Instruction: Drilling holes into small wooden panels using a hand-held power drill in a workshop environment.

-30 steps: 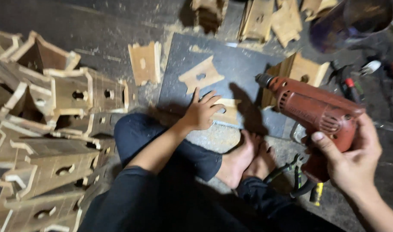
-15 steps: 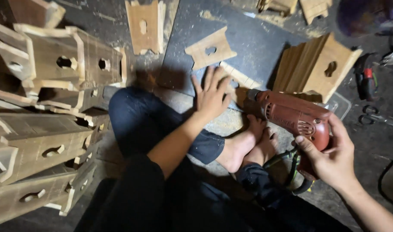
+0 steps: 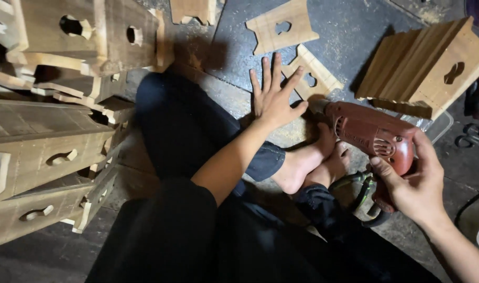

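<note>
Sawdusty dark floor, centre frame: left hand splayed flat on notched wooden piece, right hand gripping red drill; bit apparently touching; next, steady pressure.

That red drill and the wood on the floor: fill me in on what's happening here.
A person sits cross-legged on the floor. The right hand grips a red electric drill, its nose pointing toward a flat wooden cut-out on a dark board. The left hand lies spread, fingers on that cut-out's edge. A second cut-out lies just beyond, a stack of wooden panels stands to the right, and assembled wooden boxes are piled at left.
</note>
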